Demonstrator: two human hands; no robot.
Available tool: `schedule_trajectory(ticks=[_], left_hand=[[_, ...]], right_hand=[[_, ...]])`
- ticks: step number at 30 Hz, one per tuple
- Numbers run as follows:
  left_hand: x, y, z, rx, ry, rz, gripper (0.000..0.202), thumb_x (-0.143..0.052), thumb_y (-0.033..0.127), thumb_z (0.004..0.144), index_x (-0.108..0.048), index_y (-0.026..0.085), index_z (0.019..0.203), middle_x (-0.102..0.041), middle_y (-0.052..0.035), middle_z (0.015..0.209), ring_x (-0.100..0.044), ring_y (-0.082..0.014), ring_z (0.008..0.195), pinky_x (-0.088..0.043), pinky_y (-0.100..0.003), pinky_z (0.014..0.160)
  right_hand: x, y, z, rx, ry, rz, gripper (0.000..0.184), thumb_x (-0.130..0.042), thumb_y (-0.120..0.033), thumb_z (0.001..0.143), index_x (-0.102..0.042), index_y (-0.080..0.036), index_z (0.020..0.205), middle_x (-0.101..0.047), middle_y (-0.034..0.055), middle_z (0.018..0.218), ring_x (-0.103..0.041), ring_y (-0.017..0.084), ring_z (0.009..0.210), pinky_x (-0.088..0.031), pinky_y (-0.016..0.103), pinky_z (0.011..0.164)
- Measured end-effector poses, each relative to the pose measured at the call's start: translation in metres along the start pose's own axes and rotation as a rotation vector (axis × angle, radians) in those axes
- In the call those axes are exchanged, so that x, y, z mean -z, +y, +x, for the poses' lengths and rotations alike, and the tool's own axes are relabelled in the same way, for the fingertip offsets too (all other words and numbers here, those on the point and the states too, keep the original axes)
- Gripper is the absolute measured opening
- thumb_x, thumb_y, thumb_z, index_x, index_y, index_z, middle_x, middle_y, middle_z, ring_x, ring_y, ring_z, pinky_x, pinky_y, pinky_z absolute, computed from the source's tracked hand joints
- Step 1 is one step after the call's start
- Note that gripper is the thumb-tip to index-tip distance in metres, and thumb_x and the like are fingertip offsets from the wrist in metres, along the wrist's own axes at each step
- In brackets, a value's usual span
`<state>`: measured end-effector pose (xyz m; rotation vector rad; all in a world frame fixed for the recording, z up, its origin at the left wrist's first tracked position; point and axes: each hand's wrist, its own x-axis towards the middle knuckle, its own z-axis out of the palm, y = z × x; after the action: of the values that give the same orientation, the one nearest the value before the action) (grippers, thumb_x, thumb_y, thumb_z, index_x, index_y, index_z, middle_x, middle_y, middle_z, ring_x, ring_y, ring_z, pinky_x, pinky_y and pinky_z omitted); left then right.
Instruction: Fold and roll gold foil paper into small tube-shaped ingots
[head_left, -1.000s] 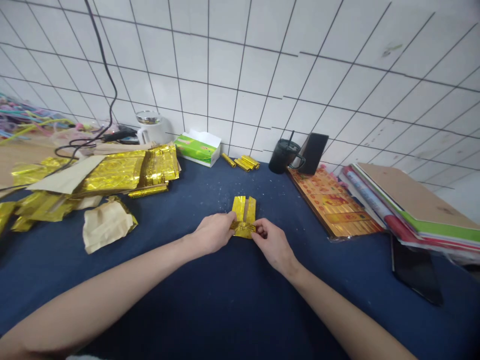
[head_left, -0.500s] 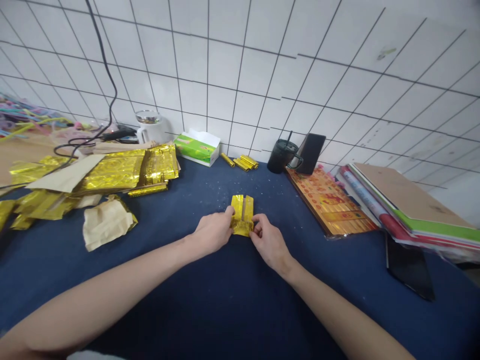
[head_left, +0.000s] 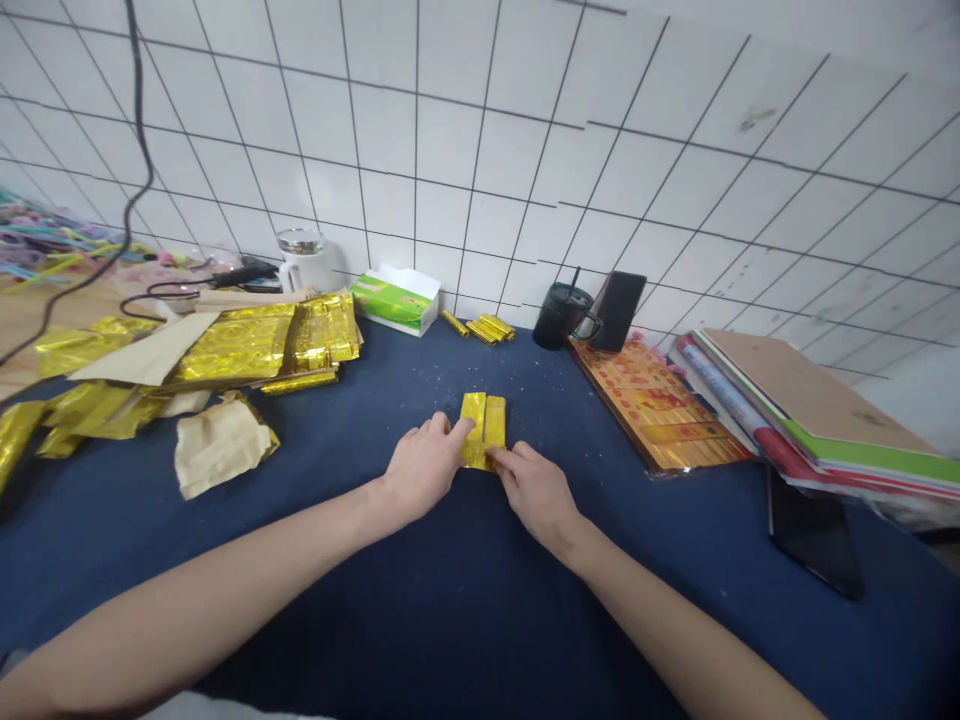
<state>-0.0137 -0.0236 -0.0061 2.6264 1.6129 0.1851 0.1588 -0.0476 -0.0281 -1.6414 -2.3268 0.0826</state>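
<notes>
Fingers of left hand (head_left: 424, 470) and right hand (head_left: 536, 492), outstretched, press on folded gold paper (head_left: 487, 428).

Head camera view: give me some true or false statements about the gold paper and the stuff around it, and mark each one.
1. The left hand and the right hand both touch the folded gold paper. True.
2. The black cup stands left of the green tissue box. False: it stands to the right of the box.
3. A stack of gold sheets lies on the left part of the blue table. True.
4. The right hand is lifted well clear of the table. False: its fingertips rest on the folded gold paper.
</notes>
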Motion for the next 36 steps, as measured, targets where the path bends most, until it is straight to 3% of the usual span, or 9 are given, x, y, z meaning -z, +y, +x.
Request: schedule_trajectory(ticks=[4, 8, 13, 17, 20, 23, 27, 32, 36], left_hand=[[-0.002, -0.007, 0.005, 0.06, -0.082, -0.137, 0.036, -0.048, 0.024, 0.078, -0.036, 0.023, 0.112, -0.053, -0.004, 0.091, -0.057, -0.0189, 0.081, -0.043, -0.027, 0.064], [-0.001, -0.009, 0.005, 0.038, -0.096, -0.108, 0.035, -0.045, 0.017, 0.078, -0.037, 0.023, 0.112, -0.054, -0.0034, 0.089, -0.057, -0.0182, 0.08, -0.043, -0.028, 0.064], [0.001, 0.001, -0.004, -0.184, 0.036, 0.109, 0.028, -0.039, 0.012, 0.082, -0.05, 0.023, 0.105, -0.051, -0.0068, 0.089, -0.052, -0.0223, 0.087, -0.041, -0.035, 0.072], [-0.003, 0.008, -0.01, -0.376, 0.099, 0.164, 0.026, -0.038, 0.011, 0.083, -0.055, 0.014, 0.102, -0.051, -0.0115, 0.102, -0.044, -0.025, 0.105, -0.034, -0.038, 0.087], [-0.006, 0.012, -0.012, -0.451, 0.075, 0.191, 0.029, -0.038, 0.009, 0.082, -0.055, 0.007, 0.104, -0.055, -0.0138, 0.104, -0.046, -0.0243, 0.104, -0.031, -0.035, 0.093], [-0.008, 0.015, -0.017, -0.418, 0.044, 0.164, 0.038, -0.043, 0.025, 0.084, -0.049, 0.004, 0.115, -0.055, -0.018, 0.11, -0.048, -0.0261, 0.105, -0.031, -0.037, 0.094], [-0.008, 0.017, -0.023, -0.371, -0.006, 0.127, 0.071, -0.047, 0.055, 0.075, -0.039, 0.006, 0.126, -0.043, -0.0231, 0.125, -0.04, -0.0308, 0.117, -0.027, -0.041, 0.098], [-0.011, 0.016, -0.027, -0.368, -0.021, 0.091, 0.073, -0.047, 0.058, 0.073, -0.039, 0.009, 0.126, -0.038, -0.0222, 0.13, -0.034, -0.0302, 0.121, -0.026, -0.041, 0.099], [-0.012, 0.018, -0.028, -0.332, -0.031, 0.073, 0.072, -0.046, 0.056, 0.075, -0.037, 0.006, 0.127, -0.034, -0.0237, 0.131, -0.03, -0.0314, 0.123, -0.029, -0.041, 0.098]], right_hand=[[0.003, 0.0, 0.0, 0.009, -0.017, -0.019, 0.026, -0.04, -0.02, 0.086, -0.061, -0.024, 0.1, -0.052, 0.0007, 0.071, -0.053, 0.013, 0.063, -0.039, 0.022, 0.055], [0.003, 0.0, 0.001, 0.017, -0.023, -0.016, 0.027, -0.039, -0.02, 0.086, -0.061, -0.024, 0.1, -0.052, 0.0011, 0.071, -0.053, 0.013, 0.063, -0.039, 0.022, 0.055], [0.002, 0.0, 0.002, 0.022, -0.033, -0.013, 0.028, -0.039, -0.018, 0.085, -0.062, -0.023, 0.1, -0.052, 0.0011, 0.071, -0.052, 0.012, 0.063, -0.039, 0.022, 0.056], [0.003, 0.0, 0.002, 0.038, -0.027, -0.027, 0.03, -0.039, -0.014, 0.083, -0.062, -0.026, 0.099, -0.052, 0.0006, 0.071, -0.052, 0.012, 0.063, -0.039, 0.022, 0.056], [0.002, 0.002, 0.002, 0.046, -0.024, -0.034, 0.031, -0.039, -0.012, 0.083, -0.062, -0.027, 0.098, -0.052, 0.0004, 0.071, -0.052, 0.012, 0.062, -0.039, 0.022, 0.056], [0.001, 0.003, 0.001, 0.057, -0.021, -0.03, 0.029, -0.039, -0.015, 0.084, -0.062, -0.027, 0.098, -0.052, 0.0003, 0.07, -0.052, 0.012, 0.062, -0.039, 0.021, 0.055], [0.001, 0.003, -0.001, 0.062, -0.015, -0.023, 0.028, -0.039, -0.017, 0.085, -0.061, -0.025, 0.1, -0.053, 0.001, 0.073, -0.053, 0.012, 0.063, -0.04, 0.021, 0.056], [0.004, 0.004, -0.007, 0.087, 0.076, -0.043, 0.026, -0.038, -0.017, 0.086, -0.064, -0.019, 0.089, -0.056, 0.0045, 0.077, -0.053, 0.015, 0.072, -0.043, 0.026, 0.065], [0.007, 0.008, -0.008, 0.156, 0.167, -0.009, 0.026, -0.038, -0.015, 0.085, -0.063, -0.016, 0.092, -0.061, 0.0066, 0.084, -0.053, 0.017, 0.08, -0.044, 0.031, 0.075]])
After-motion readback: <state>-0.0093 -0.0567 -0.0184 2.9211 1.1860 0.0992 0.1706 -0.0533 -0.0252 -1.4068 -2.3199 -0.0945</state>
